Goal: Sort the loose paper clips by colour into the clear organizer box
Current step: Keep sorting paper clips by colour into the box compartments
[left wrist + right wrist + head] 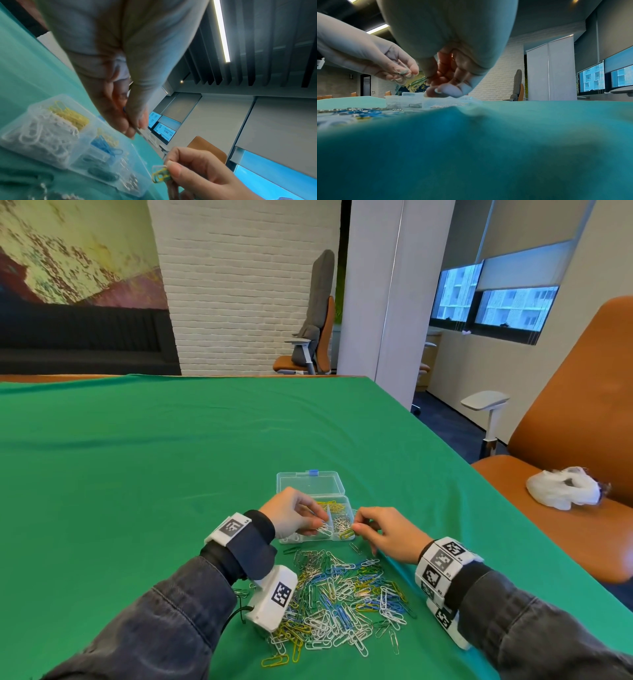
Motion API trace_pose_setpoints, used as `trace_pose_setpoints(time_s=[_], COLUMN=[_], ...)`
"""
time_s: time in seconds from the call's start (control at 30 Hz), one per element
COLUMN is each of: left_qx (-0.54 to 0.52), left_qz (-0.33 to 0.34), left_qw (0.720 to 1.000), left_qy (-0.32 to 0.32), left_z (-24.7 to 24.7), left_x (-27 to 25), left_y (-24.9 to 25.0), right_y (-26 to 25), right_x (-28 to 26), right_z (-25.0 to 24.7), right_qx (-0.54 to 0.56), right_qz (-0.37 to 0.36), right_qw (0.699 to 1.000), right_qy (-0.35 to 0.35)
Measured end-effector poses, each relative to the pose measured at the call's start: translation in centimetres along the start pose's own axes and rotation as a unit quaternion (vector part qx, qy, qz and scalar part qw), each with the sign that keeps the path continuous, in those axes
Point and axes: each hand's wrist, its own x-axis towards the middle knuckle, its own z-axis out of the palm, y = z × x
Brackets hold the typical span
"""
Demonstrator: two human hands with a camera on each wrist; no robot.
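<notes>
Nearest the person, on the green cloth of the desk (137, 474), lies a large heap of loose paper clips (342, 601) in white, yellow, blue, green and silver, spread between the two forearms. Just beyond the heap stands the clear organizer box (349, 510), its lid (310, 485) swung open away from the person. Both hands hover over the box's near edge. The left hand (296, 515) has its fingers curled round a few clips, pinching a white one (324, 529) above the near compartments. The right hand (387, 534) pinches a small bunch that includes a yellow clip (347, 534) at the box's right corner.

Inside, the left wrist view shows separate compartments already holding white (42, 129), yellow (72, 117), blue (106, 146), dark green (101, 171) and silver (130, 180) clips, though a few yellow ones sit with the blue. Sorting looks well begun but far from finished, judging by the heap left outside.

Farther off stand orange chairs (565, 440), one bearing a crumpled white bag (565, 489). No brand or readable writing shows; the wrist bands (445, 563) carry only black-and-white square markers.
</notes>
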Motion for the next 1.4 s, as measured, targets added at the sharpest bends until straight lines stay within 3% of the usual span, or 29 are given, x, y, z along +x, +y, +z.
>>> trace_pose_setpoints(time_s=[0.17, 0.23, 0.8, 1.4], left_qx=[0.076, 0.092, 0.002, 0.048], left_qz=[-0.001, -0.015, -0.056, -0.073], left_qw=[0.987, 0.982, 0.987, 0.980], left_qy=[0.138, 0.165, 0.148, 0.181], left_z=[-1.2, -2.0, -3.2, -2.6], left_x=[0.4, 0.4, 0.2, 0.2], left_y=[-0.7, -1.2, -2.1, -2.2], right_y=[0.0, 0.1, 0.3, 0.0], right_x=[0.0, 0.0, 0.1, 0.0], right_z=[0.0, 0.0, 0.0, 0.0], right_qx=[0.000, -0.002, -0.008, -0.028], right_qz=[0.005, 0.005, 0.005, -0.009], right_qw=[1.000, 1.000, 1.000, 1.000], right_qy=[-0.007, -0.008, -0.011, -0.010])
